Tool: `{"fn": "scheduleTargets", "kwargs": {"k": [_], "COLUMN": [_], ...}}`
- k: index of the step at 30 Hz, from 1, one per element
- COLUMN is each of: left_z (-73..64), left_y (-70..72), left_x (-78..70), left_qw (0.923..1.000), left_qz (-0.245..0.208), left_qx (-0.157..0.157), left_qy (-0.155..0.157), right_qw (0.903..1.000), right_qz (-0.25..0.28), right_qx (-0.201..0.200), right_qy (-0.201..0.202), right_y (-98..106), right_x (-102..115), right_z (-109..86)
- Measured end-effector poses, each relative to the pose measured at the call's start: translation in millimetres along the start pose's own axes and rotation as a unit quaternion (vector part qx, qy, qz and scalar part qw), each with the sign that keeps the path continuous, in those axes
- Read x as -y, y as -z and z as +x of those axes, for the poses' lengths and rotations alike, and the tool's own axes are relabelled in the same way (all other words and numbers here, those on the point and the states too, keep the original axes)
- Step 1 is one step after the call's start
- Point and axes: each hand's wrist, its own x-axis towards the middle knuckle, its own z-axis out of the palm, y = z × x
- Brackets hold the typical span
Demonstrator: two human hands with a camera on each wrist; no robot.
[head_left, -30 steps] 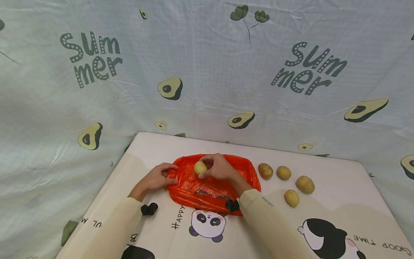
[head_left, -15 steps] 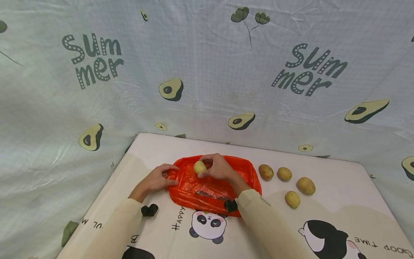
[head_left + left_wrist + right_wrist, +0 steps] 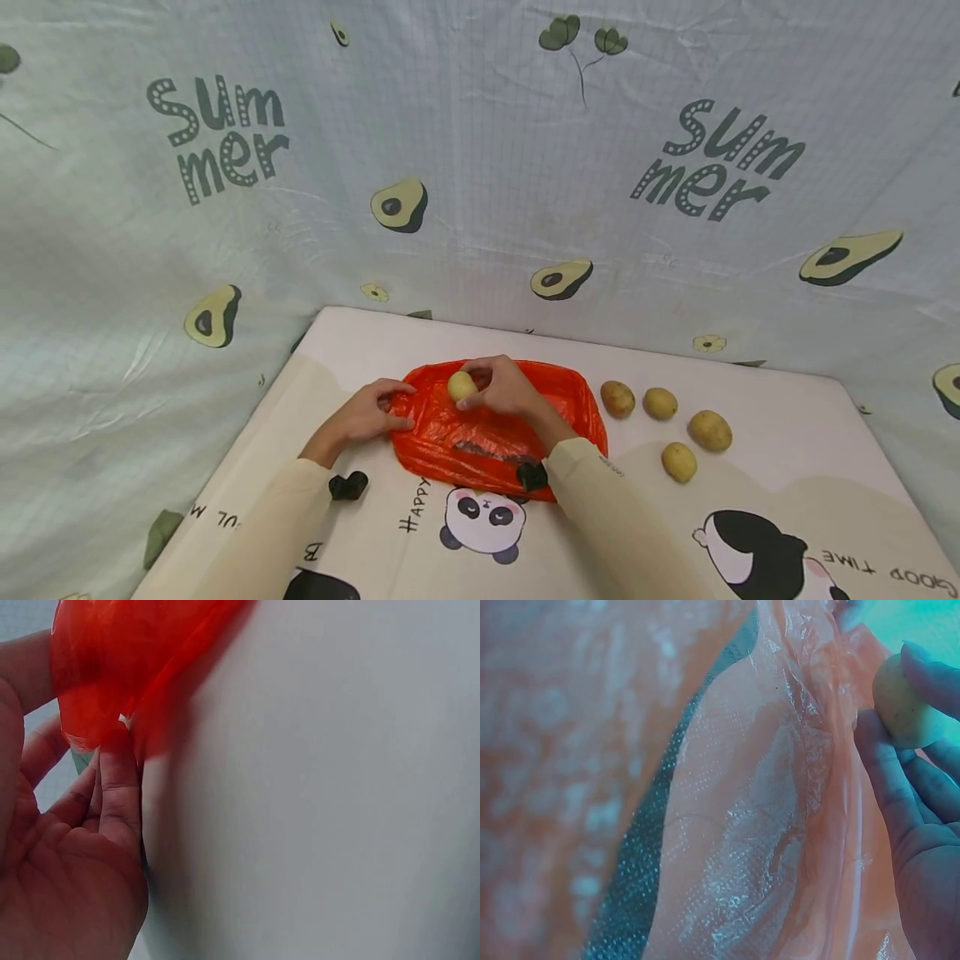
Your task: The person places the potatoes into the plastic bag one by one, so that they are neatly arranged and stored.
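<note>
A red plastic bag (image 3: 431,454) lies spread in a long oval, its mouth facing up. My left hand (image 3: 363,412) pinches its left rim between thumb and fingers; in the left wrist view the red film (image 3: 94,682) hangs between them. My right hand (image 3: 510,387) reaches over the bag from the right and holds a small yellow potato (image 3: 461,387) by its fingertips, above the left half of the mouth. The right wrist view has the same potato (image 3: 904,705) between thumb and fingers, beside the bag's crinkled, shiny film (image 3: 757,795).
Several loose potatoes (image 3: 710,431) lie to the right of the bag on the table (image 3: 780,467), whose light cover has printed pandas and words. A small black object (image 3: 348,486) is by the left wrist. Behind the table hangs a pale cloth (image 3: 480,167) with avocado prints.
My right hand and the potato have shifted very slightly left over the bag. The left hand keeps its hold on the rim.
</note>
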Motion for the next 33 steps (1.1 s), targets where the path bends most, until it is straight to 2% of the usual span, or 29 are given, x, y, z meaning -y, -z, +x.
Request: {"fn": "scheduleTargets", "kwargs": {"k": [5,12,17,33], "left_z": [-1.9,-0.3,1.1,1.3], "left_y": [0.5,2.0,2.2,0.3], "left_x": [0.5,0.6,2.0,4.7], "left_qw": [1.0,0.9999,0.9998,1.0], "left_qz": [-0.004,-0.008,-0.008,-0.005], "left_qx": [-0.001,0.0,0.002,0.0], "left_qy": [0.006,-0.014,-0.017,-0.008], "right_qw": [1.0,0.9999,0.9999,0.9996], "right_qz": [0.004,0.006,0.01,0.017], "right_qx": [-0.005,-0.013,-0.007,-0.001], "right_qy": [-0.001,-0.001,0.002,0.024], "right_y": [-2.9,-3.0,-3.5,-7.9], "right_x": [-0.3,-0.7,-2.7,-5.1], "right_z": [0.6,3.6,5.6,7.4]}}
